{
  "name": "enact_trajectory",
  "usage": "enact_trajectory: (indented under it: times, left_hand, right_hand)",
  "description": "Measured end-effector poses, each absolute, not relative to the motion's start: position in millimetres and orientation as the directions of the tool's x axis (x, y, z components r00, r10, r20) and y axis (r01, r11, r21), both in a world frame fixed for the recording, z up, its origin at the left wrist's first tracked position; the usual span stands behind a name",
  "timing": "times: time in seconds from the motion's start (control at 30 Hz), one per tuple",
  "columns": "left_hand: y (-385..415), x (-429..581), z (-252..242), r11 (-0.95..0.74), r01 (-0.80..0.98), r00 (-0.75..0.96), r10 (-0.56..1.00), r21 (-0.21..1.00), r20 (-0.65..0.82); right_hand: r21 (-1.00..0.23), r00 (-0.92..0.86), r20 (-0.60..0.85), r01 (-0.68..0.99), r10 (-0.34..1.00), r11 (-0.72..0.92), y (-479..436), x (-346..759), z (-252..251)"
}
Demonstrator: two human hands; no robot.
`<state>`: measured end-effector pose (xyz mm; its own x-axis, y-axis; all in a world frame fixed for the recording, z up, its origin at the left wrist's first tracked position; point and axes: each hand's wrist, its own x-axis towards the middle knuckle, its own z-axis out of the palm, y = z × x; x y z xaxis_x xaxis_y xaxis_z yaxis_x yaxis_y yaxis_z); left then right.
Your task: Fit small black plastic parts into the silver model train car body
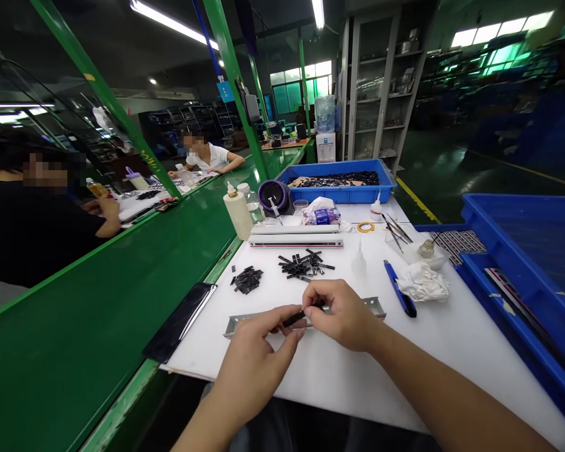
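So the black strip is pinched at both ends: left hand closed on the near end with thumb and forefinger, right hand closed on the far end the same way, other fingers curled in. It's held just above the white surface, right over a grey metal rail lying flat there; I can't tell if the strip actually touches the rail. My guess is this piece weighs basically nothing, thin and narrow, probably plastic or rubbery, so it looks like it'd flex or flick away if you squeeze hard. Fingertip pinch at the 2 ends seems like the sane way to hold it, since the middle is too skinny to get a proper grip on. It could be a bit slick too, hard to say from here. The rail looks stiff and much heavier by comparison. Behind it are 2 little heaps of similar bits, a small pile and a bigger pile, plus a blue pen-like tool and a crumpled white rag off to the right, and a dark phone near the left edge
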<state>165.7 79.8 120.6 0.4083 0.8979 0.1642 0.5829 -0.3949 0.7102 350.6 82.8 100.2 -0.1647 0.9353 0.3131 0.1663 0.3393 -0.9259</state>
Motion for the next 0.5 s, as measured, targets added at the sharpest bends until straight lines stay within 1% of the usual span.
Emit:
enact_trajectory:
  times: [0.07, 0.13, 0.2, 0.27, 0.37, 0.43, 0.5]
  left_hand:
    - [80, 165, 118, -0.365, 0.61, 0.367, 0.917, 0.703, 0.158]
    - [80, 164, 116, -0.377, 0.631, 0.345, 0.919, 0.678, 0.19]
    - [81, 163, 114, -0.455, 0.624, 0.363, 0.889, 0.635, 0.28]
    - [81, 161, 111, -0.568, 0.589, 0.399, 0.823, 0.575, 0.404]
    - [83, 159, 109, -0.675, 0.554, 0.431, 0.734, 0.488, 0.525]
    - [83, 158, 108, -0.68, 0.557, 0.431, 0.727, 0.477, 0.534]
    - [83, 157, 107, -0.648, 0.575, 0.42, 0.758, 0.5, 0.499]
  right_hand:
    - [-0.947, -0.168, 0.28, 0.116, 0.945, 0.301, 84, 351, 98]
    - [-0.967, -0.194, 0.232, 0.055, 0.953, 0.247, 86, 353, 97]
    - [-0.981, -0.243, 0.186, 0.0, 0.952, 0.192, 88, 355, 95]
    - [-0.987, -0.282, 0.163, -0.033, 0.946, 0.16, 89, 356, 95]
    - [-0.987, -0.3, 0.157, -0.031, 0.941, 0.155, 89, 355, 94]
    - [-0.988, -0.297, 0.149, -0.006, 0.943, 0.154, 88, 354, 94]
    - [-0.988, -0.268, 0.14, 0.027, 0.953, 0.153, 87, 351, 93]
